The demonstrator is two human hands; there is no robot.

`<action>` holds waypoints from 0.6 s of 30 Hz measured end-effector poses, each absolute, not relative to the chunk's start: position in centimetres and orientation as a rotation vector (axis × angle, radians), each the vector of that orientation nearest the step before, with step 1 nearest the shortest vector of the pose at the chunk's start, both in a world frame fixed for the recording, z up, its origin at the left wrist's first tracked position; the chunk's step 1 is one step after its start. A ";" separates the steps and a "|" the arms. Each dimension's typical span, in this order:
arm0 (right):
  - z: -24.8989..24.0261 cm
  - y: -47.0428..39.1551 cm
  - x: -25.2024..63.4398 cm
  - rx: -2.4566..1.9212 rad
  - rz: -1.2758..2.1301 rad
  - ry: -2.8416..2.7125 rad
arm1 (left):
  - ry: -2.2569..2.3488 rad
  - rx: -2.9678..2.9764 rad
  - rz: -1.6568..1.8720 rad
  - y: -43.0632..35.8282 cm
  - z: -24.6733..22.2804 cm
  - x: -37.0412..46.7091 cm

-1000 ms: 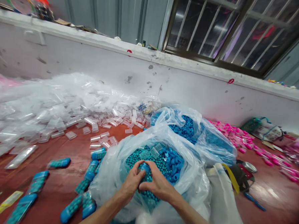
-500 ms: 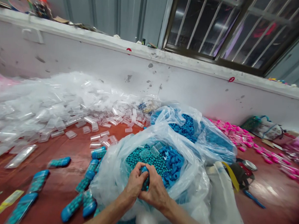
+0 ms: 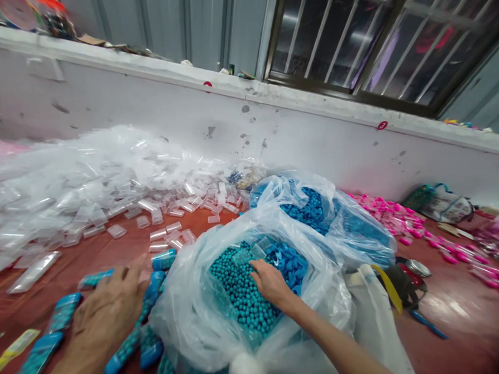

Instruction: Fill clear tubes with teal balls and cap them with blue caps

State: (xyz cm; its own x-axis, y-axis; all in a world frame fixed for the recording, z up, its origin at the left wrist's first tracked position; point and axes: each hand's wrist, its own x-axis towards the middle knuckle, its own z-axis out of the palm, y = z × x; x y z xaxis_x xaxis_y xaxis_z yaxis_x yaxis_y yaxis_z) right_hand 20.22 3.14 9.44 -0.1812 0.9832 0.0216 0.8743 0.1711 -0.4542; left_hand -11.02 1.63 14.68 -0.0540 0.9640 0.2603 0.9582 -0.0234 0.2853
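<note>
My left hand (image 3: 109, 305) is blurred over the table, back upward, above several clear cases filled with teal beads and capped in blue; one filled case (image 3: 64, 311) lies to its left. Its fingertips are too smeared to show whether it holds anything. My right hand (image 3: 269, 283) reaches into an open plastic bag (image 3: 189, 295), fingers slightly apart and bent, just above the teal beads (image 3: 247, 298). Close to its fingertips, clear empty cases (image 3: 259, 248) rest on the beads. Blue plastic caps (image 3: 289, 267) fill the bag's right side.
A big heap of clear cases (image 3: 86, 184) spreads along the wall at left. Behind the beads stands another bag (image 3: 364, 232) of blue pieces. Pink pieces (image 3: 390, 216) lie at the right, near a dark device with a round metal top (image 3: 417, 268). A yellow-handled tool (image 3: 13, 350) lies front left.
My hands have parted from around a small blue-capped case above the bag. My left hand has moved left over the filled cases; my right has moved slightly forward toward the clear cases.
</note>
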 end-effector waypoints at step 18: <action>8.4 -2.7 20.2 -2.249 0.577 -2.418 | 1.479 2.248 0.128 9.1 9.2 7.0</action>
State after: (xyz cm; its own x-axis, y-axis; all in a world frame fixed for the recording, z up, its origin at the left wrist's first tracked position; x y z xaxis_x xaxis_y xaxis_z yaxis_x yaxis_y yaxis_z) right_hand 20.24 -2.74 8.44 -0.0878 0.9212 -0.3791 0.9931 0.0511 -0.1058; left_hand 7.03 9.05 9.15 0.4228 0.8916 -0.1624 0.8503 -0.3283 0.4113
